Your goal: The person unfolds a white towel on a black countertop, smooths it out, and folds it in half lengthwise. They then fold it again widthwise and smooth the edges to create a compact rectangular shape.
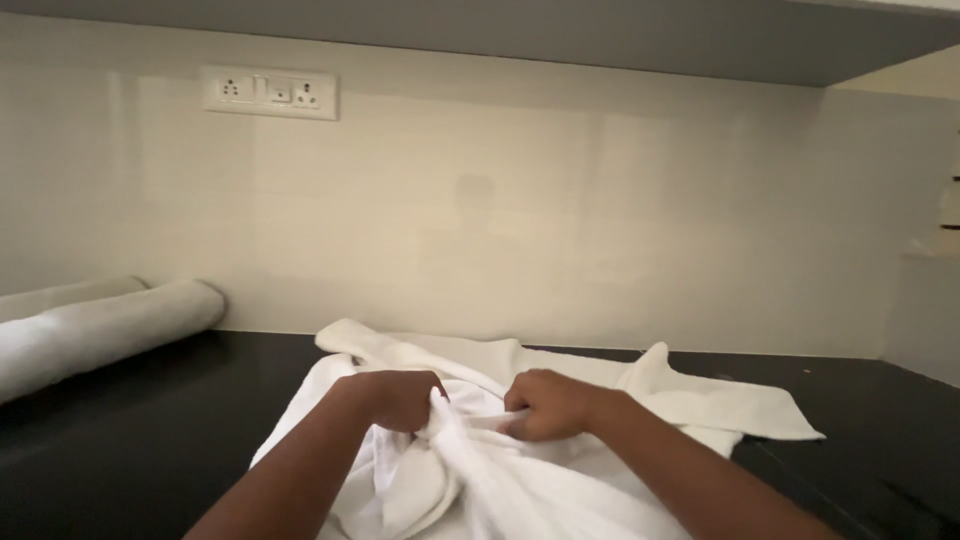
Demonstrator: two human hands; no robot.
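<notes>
A white towel (700, 405) lies crumpled on the black countertop (150, 440), spreading toward the back wall and to the right. My left hand (395, 398) is closed on a bunched fold of the white towel near its middle. My right hand (548, 403) grips the same bunch just to the right, a short twisted strip of cloth stretched between the two hands. Both forearms reach in from the bottom edge, and the towel's near part is heaped under them.
A rolled white towel (100, 335) lies at the left against the glossy pale wall. A white socket and switch plate (270, 93) is mounted high on that wall. A grey shelf overhangs the top. The counter's right corner meets a side wall.
</notes>
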